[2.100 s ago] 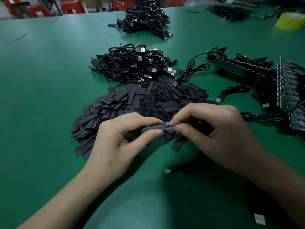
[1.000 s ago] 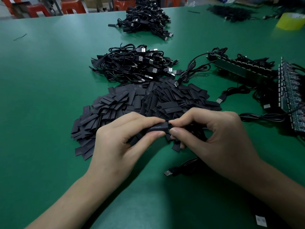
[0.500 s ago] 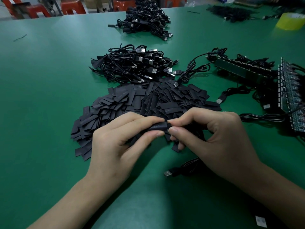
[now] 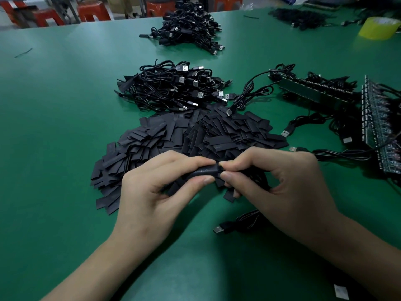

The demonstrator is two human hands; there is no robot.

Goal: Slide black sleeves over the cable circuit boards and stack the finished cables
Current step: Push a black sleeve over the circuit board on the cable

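My left hand (image 4: pixel 149 192) pinches a black sleeve (image 4: pixel 205 171) between thumb and fingers, just above the table. My right hand (image 4: pixel 280 181) pinches the sleeve's right end, where the circuit board sits; the board is hidden inside. That cable's cord and USB plug (image 4: pixel 219 230) trail on the green table (image 4: pixel 54 127) under my right wrist. Behind my hands spreads a pile of flat black sleeves (image 4: pixel 195 135). Beyond it lies a heap of finished cables (image 4: pixel 171 88).
A second cable heap (image 4: pixel 188 25) lies further back. Strips of circuit boards with cables attached (image 4: pixel 379 118) lie at the right. A yellow tape roll (image 4: pixel 379 28) stands at the far right; red stools (image 4: pixel 93 10) stand past the table edge. A small white label (image 4: pixel 340 291) lies near my right forearm.
The green board end that showed between my fingertips has gone inside the sleeve. Both hands have stayed in the same place, pinching closer together.
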